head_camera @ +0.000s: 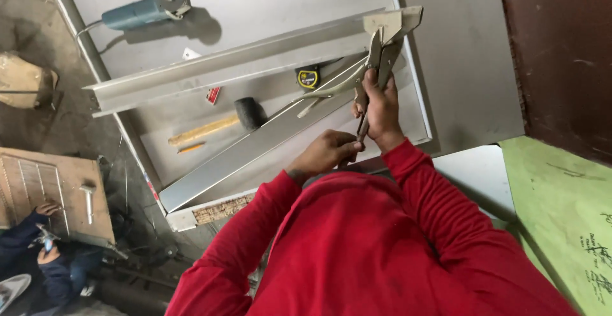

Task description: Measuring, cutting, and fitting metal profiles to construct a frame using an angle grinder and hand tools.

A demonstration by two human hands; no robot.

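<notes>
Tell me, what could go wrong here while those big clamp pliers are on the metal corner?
The locking pliers grip where the two metal channels meet, worked by both the right hand and left hand. If the jaws slip, the corner could shift out of line, or fingers could be pinched at the handles. The channel edges look thin and might cut bare skin. The angle grinder lies near the sheet's edge with its cord hanging off; a snag might pull it down.

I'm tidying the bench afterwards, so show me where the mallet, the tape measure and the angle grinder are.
mallet (249, 113), head view, on its black head.
tape measure (308, 78), head view, on its yellow and black case.
angle grinder (137, 12), head view, on its blue body.
</notes>
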